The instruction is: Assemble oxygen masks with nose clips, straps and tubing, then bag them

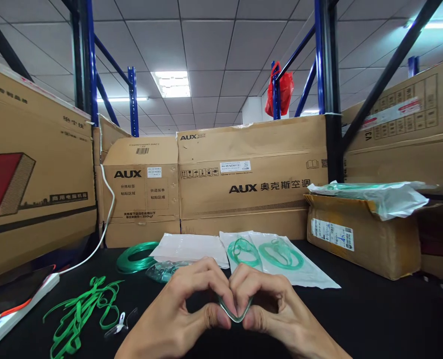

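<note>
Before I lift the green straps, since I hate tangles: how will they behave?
The green straps look floppy, given their loose curls. They're probably light, being thin and narrow. Lifting one may drag others along, since they cross in a heap.

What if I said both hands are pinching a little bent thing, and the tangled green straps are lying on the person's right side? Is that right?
Not quite: the head view shows the tangled green straps lying on the person's left side. The left hand and right hand are indeed both pinching the little bent thing.
</note>
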`<state>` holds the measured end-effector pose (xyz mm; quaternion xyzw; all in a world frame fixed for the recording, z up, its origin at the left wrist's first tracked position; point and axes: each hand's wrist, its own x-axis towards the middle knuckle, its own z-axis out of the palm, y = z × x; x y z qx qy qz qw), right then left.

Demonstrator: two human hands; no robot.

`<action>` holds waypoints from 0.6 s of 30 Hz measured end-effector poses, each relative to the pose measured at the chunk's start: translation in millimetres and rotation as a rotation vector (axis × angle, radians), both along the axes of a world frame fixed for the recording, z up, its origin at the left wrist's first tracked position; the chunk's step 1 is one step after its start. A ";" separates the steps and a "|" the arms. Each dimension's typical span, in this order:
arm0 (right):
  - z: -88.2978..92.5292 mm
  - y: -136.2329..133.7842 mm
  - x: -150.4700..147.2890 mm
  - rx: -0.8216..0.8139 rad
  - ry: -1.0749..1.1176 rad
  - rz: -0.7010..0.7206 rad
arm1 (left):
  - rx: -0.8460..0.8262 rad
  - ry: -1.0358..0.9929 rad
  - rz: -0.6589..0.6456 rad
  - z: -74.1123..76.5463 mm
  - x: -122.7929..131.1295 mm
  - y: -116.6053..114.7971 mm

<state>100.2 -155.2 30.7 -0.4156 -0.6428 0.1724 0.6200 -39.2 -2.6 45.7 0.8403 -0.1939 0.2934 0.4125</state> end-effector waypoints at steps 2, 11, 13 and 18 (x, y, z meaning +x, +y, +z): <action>-1.9 0.8 0.4 0.005 0.004 0.018 | 0.002 0.002 0.002 0.4 -0.3 -0.2; 9.0 -11.3 -0.7 -0.075 -0.077 -0.109 | -0.059 0.058 -0.018 3.6 -1.5 13.0; 12.3 -12.6 -4.8 -0.072 -0.125 -0.160 | -0.049 0.041 -0.005 4.8 -3.5 13.0; 17.4 -14.2 -9.4 -0.025 -0.249 -0.277 | 0.019 0.023 0.011 7.8 -7.1 9.0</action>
